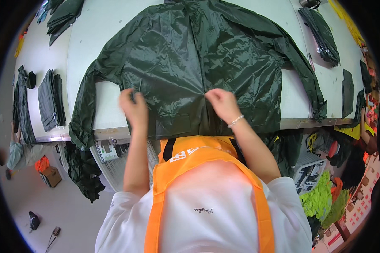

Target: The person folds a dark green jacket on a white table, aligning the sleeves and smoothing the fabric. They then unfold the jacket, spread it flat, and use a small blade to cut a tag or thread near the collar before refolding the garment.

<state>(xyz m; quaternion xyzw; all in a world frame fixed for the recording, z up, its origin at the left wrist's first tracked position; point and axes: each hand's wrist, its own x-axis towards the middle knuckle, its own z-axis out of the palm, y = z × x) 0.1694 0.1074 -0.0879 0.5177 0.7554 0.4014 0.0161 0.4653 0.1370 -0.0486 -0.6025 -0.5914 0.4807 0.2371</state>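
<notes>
A shiny dark green rain jacket (164,71) lies spread on the white table with its sleeves out to both sides and its hem along the near edge. Over the left front panel, near its outer side, is my left hand (134,109), slightly blurred, with thumb and fingers apart and nothing visible between them. My right hand (223,103) is at the middle of the jacket, its fingertips pinched together on the front opening edge. A bracelet circles the right wrist.
Folded dark garments lie on the table (82,88) to the left (50,101) and right (321,38). Below the table edge are a white basket (114,164), hanging dark fabric (84,173) and lime-green cloth (318,196). Other people are partly visible at both sides.
</notes>
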